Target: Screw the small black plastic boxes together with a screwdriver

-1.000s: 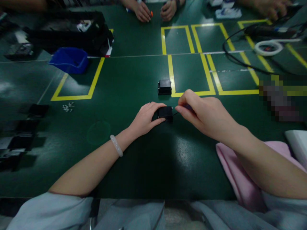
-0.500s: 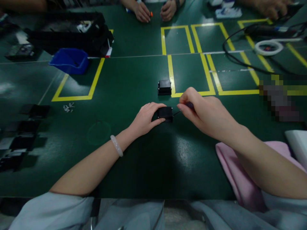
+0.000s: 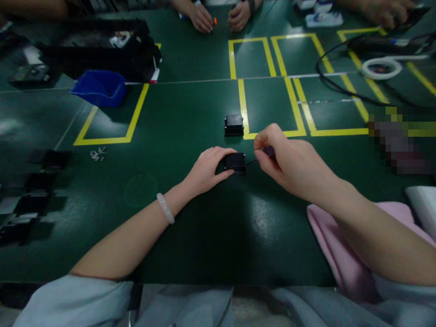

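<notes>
My left hand [image 3: 207,171] grips a small black box [image 3: 235,161] from its left side, thumb along the near edge and fingers along the far one. The box rests on the green table. In my right hand [image 3: 289,159] is a screwdriver [image 3: 270,151], its dark handle mostly covered by my fingers. The thin shaft slants down to the left, and its tip meets the right side of the box near a corner. Just beyond stands a second black box [image 3: 234,125] of the same kind, with small bright screws at its corners.
Loose screws [image 3: 98,154] lie to the left, below a blue bin [image 3: 99,87] and a large black housing [image 3: 98,50]. More dark parts [image 3: 32,200] line the left edge. A pink cloth [image 3: 335,240] sits under my right forearm. Other people's hands [image 3: 240,16] rest across the table.
The screwdriver and my right hand have shifted very slightly. The box and my left hand keep their places.
</notes>
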Available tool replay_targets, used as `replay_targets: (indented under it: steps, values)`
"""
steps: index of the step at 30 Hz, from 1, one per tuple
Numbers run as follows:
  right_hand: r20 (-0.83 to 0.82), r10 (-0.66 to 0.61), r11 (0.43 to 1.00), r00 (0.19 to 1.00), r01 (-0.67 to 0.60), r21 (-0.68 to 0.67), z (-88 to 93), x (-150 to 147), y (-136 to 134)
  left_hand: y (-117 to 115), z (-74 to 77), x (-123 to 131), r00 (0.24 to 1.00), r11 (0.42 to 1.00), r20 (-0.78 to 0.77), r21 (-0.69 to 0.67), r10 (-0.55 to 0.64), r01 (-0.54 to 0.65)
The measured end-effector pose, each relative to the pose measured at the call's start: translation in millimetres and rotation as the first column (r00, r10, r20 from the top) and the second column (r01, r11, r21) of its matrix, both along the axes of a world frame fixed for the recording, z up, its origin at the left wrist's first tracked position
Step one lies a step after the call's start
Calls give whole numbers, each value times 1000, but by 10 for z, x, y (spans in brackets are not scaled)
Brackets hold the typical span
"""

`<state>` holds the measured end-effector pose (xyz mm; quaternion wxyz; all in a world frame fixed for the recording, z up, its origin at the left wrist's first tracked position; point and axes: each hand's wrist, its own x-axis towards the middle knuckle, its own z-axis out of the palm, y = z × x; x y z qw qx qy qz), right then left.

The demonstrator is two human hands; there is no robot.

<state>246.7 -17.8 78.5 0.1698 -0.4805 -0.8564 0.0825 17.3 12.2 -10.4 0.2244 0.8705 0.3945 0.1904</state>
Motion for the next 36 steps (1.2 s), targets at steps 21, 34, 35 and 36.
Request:
replay_targets:
  steps: [21,34,35,36]
  values:
    - [59,-31,999,998,31,11,15,9,2,-7,0,-1,1000,1000,0,-11,9,-9]
    - [69,-26,999,997,24,29,25,22,-3,-5,-21,-1,1000,1000,8,10,2,-2]
    - [71,-30,999,997,28,27,21,27,-1,-4,-25,0,1000,1000,8,10,2,-2]
    - [64,-29,999,998,27,22,15,34,1,-3,-28,-1,1000,1000,8,10,1,-1]
